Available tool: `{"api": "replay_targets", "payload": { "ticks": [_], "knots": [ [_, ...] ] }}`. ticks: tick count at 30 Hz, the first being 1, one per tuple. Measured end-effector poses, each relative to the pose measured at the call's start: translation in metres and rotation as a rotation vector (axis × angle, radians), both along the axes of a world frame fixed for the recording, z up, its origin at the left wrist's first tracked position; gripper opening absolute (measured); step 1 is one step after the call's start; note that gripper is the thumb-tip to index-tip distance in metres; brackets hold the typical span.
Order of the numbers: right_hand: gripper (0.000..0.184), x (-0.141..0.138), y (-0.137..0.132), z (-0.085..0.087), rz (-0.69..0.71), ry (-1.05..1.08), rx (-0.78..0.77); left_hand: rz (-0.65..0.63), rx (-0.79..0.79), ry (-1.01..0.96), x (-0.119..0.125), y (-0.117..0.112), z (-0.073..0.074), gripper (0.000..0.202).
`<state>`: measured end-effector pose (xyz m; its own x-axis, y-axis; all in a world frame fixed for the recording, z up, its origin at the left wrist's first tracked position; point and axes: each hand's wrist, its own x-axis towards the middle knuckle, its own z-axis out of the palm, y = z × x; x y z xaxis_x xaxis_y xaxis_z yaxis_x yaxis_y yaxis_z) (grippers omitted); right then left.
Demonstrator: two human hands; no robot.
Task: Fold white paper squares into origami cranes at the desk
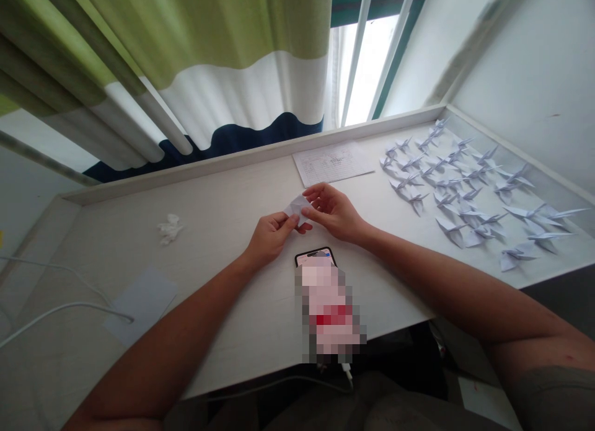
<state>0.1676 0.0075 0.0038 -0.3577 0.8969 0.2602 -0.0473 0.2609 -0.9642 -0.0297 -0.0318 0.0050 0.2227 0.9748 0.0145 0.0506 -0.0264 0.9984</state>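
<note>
A small folded piece of white paper [296, 208] is held up over the desk between both hands. My left hand [272, 237] pinches its lower left side, thumb on top. My right hand [333, 213] grips its right edge between thumb and fingers. The finer folds are too small to make out. Just below the hands lies a phone [325, 294], its screen mostly blurred out. To the right, several folded paper cranes [458, 177] stand in loose rows.
A printed sheet [332, 163] lies behind my hands near the desk's back rim [246, 163]. Crumpled tissue [170, 229] sits on the left. A white paper square [142, 304] lies by my left forearm, with a white cable [69, 307] across it. Curtains [242, 77] hang behind.
</note>
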Motion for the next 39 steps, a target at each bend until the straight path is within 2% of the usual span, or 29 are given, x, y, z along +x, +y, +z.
{"api": "replay_targets", "payload": {
  "ticks": [4,8,16,24,31,39],
  "knots": [
    [0.033,0.0018,-0.0005,0.0017,0.020,-0.061,0.064,-0.006,0.004,-0.025,-0.0002,0.0009,-0.0018,0.051],
    [0.033,0.0010,0.0014,-0.0001,0.056,-0.069,0.009,-0.004,0.001,-0.046,-0.0001,0.0009,-0.0014,0.049],
    [0.025,0.0004,0.0027,-0.0012,-0.013,-0.055,-0.025,-0.007,-0.027,-0.050,-0.0010,0.0001,0.0002,0.048],
    [0.025,-0.0012,0.0017,0.0035,0.000,0.046,-0.159,-0.020,-0.011,-0.013,-0.0010,-0.0011,0.0009,0.046],
    [0.023,-0.0021,0.0019,0.0065,-0.032,0.053,-0.181,-0.020,-0.018,-0.003,0.0003,-0.0015,0.0032,0.047],
    [0.032,-0.0020,0.0021,0.0045,-0.022,0.107,-0.211,-0.017,-0.049,-0.016,0.0007,-0.0026,0.0060,0.046]
  ]
}}
